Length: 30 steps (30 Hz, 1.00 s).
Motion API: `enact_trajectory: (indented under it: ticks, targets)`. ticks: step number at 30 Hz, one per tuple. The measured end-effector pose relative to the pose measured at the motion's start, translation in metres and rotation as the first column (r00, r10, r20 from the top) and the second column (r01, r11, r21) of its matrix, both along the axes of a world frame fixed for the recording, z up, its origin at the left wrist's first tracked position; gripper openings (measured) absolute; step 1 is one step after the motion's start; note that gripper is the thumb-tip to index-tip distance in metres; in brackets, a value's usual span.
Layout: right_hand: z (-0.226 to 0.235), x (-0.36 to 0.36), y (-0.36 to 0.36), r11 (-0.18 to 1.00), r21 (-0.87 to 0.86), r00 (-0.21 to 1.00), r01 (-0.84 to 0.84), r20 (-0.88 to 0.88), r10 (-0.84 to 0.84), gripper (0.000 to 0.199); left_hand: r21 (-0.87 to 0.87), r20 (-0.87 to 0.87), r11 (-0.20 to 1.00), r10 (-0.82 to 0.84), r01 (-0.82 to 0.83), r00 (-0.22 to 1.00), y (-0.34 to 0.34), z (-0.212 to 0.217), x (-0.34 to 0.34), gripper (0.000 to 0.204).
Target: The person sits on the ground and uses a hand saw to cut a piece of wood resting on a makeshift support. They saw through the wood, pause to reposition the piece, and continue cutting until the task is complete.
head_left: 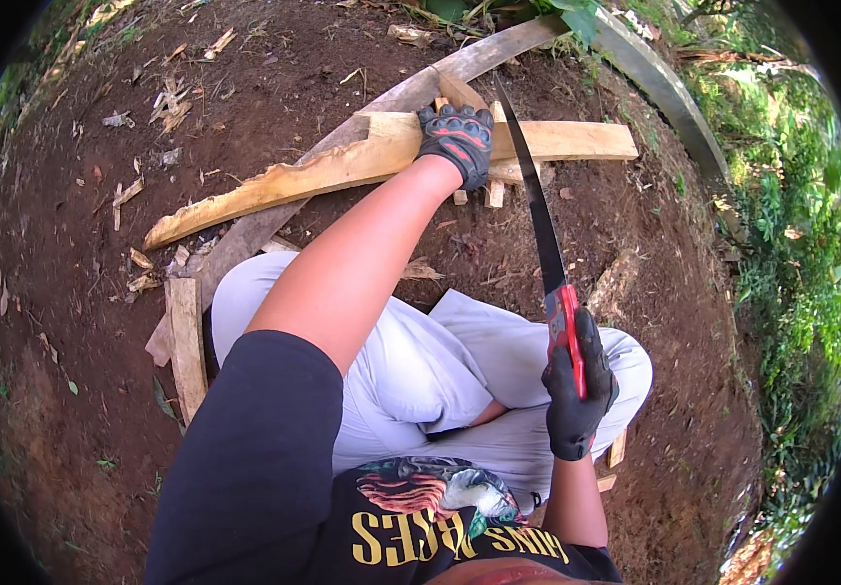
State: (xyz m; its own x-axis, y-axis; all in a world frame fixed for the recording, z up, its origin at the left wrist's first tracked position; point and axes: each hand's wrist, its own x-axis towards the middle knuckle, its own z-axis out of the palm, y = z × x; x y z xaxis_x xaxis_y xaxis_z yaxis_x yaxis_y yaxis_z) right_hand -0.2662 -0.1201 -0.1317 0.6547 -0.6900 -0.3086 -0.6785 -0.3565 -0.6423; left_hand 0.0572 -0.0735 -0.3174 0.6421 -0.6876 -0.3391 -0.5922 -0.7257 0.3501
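A long pale wooden plank (313, 177) with a rough, splintered left part lies crosswise in front of me. My left hand (457, 138), in a black and red glove, presses on its middle with the fingers curled over the far edge. In my gloved right hand (578, 395) is a handsaw (543, 229) with a red handle and a long dark blade. The blade points up and away, passing across the plank to the right of my left hand; whether it touches the wood I cannot tell. Small wood pieces (495, 193) lie beneath the plank.
A weathered board (396, 97) runs under the plank along the ground. Another grey board (669, 93) lies at the far right. Beside my left knee is a short wood piece (187, 346). Wood chips (172, 105) dot the brown soil, and green plants (791, 234) edge the right.
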Motion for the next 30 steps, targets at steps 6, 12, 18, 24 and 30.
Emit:
enact_trajectory:
  ticks: [6,12,18,24,30]
  targets:
    - [-0.055,0.107,-0.029,0.985,-0.099,0.975,-0.144,0.155,0.159,0.048,-0.038,0.027,0.999,-0.001,0.002,1.0,0.001,-0.002,0.0,0.068]
    - [-0.071,0.144,-0.032,0.984,-0.108,0.964,-0.142,0.209,0.162,0.047,-0.031,0.077,0.999,0.03,-0.028,0.997,0.001,-0.007,-0.004,0.071]
    - [-0.027,0.028,0.003,1.0,-0.022,0.987,0.021,0.163,-0.017,0.051,0.007,0.053,1.0,0.008,-0.008,0.999,0.002,-0.003,-0.002,0.069]
    - [-0.013,0.048,-0.003,0.989,0.12,0.982,0.081,0.16,-0.1,0.054,-0.019,-0.025,1.0,-0.02,0.019,0.999,-0.001,-0.001,0.005,0.069]
    - [-0.042,0.111,-0.053,0.992,-0.033,0.97,-0.12,0.209,0.124,0.05,-0.006,0.035,1.0,-0.021,0.021,0.999,0.0,0.0,0.001,0.071]
